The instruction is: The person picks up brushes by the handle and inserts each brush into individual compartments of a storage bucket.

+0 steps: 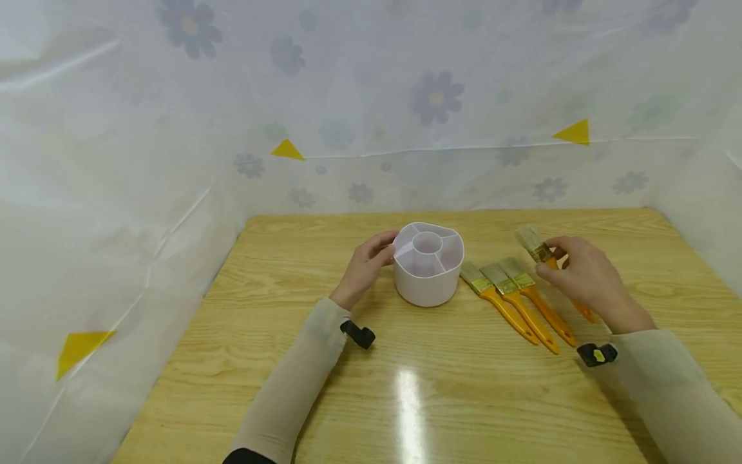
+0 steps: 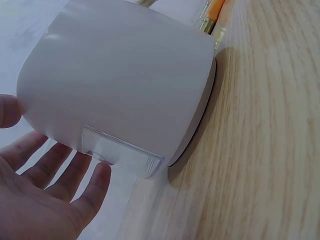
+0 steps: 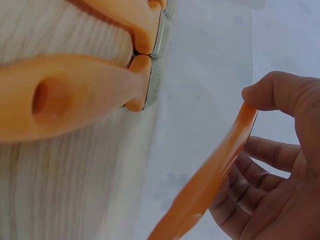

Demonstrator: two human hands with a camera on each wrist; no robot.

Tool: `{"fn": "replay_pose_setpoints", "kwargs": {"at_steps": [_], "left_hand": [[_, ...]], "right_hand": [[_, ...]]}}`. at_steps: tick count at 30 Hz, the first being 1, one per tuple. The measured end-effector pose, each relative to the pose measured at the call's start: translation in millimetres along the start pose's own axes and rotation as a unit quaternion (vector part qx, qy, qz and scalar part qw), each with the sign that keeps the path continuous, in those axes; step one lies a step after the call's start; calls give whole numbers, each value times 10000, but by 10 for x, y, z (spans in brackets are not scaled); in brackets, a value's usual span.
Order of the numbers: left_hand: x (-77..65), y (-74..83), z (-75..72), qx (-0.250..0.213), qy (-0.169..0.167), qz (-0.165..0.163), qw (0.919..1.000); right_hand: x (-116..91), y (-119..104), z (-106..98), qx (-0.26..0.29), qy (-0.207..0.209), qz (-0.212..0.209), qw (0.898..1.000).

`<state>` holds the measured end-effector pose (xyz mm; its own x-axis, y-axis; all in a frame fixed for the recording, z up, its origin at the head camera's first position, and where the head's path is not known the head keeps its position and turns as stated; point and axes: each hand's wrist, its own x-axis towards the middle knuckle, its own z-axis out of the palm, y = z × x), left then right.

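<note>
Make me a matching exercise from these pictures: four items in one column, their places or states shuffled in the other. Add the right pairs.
1. Left hand
2. Right hand
3. White compartment organizer
4. Three unheld orange-handled paintbrushes

A. Lying flat on the wooden table
B. Touching the organizer from its left in the head view
C. Holding a fourth paintbrush
D. Standing upright, its divided top facing up

Pairs: 1-B; 2-C; 3-D; 4-A

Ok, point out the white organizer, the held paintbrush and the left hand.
White organizer (image 1: 427, 290), head view: front outer wall.
Held paintbrush (image 3: 207, 181), right wrist view: orange handle.
Left hand (image 2: 42, 201), left wrist view: palm.
</note>
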<state>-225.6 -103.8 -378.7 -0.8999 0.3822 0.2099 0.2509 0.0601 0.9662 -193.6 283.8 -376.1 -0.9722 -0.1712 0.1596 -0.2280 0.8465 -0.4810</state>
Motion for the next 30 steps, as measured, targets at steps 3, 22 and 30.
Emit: {"fn": "replay_pose_setpoints", "kwargs": {"at_steps": [3,22,30], "left_hand": [[-2,2,0,38,39,-10,10000],[12,-14,16,-74,64,-12,10000],[-1,3,19,-109,35,87,9999]], "right_hand": [[1,-26,0,18,46,-39,10000],[-52,-145,19,37,238,-109,9997],[-62,-222,32,44,314,-160,9994]]}}
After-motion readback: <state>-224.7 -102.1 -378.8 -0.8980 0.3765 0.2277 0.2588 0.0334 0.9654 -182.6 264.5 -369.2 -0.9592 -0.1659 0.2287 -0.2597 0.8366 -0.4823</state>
